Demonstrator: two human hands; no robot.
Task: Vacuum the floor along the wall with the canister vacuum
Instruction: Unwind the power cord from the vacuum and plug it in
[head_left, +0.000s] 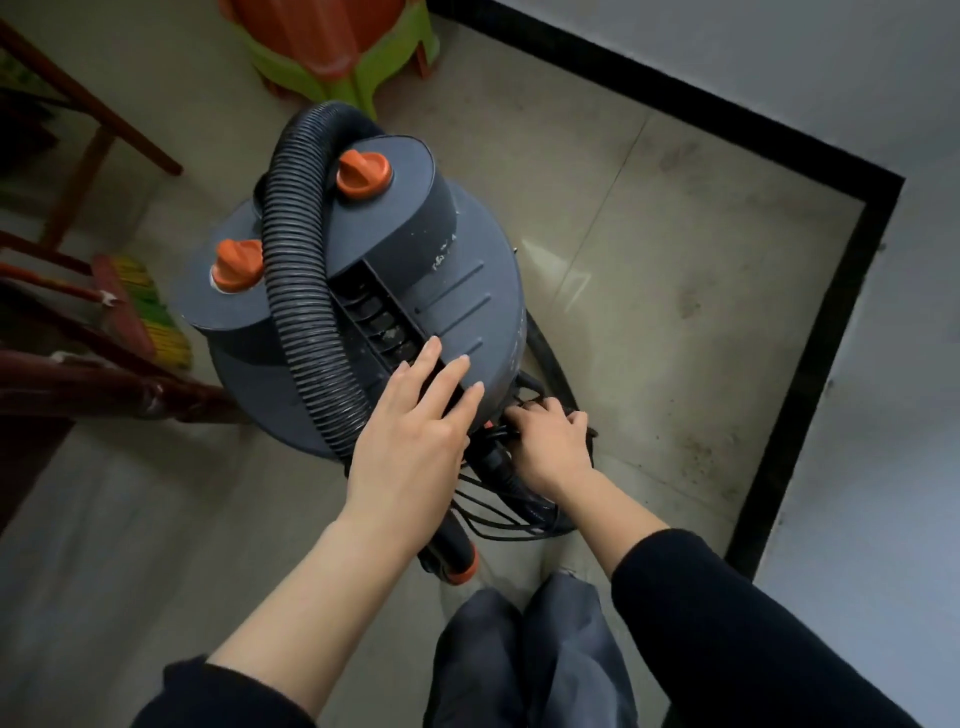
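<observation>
A dark grey canister vacuum stands on the tiled floor in the middle of the view, with two orange knobs on its lid. A black ribbed hose lies draped over the top. My left hand rests flat on the lid's near edge beside the hose, fingers spread over the handle slot. My right hand is lower, at the vacuum's near side, closed around a bundle of black power cord. An orange-tipped hose end shows below the hands.
A white wall with a black skirting strip runs along the right and forms a corner. Stacked orange and green plastic stools stand behind the vacuum. Dark wooden furniture legs and a broom head are at the left.
</observation>
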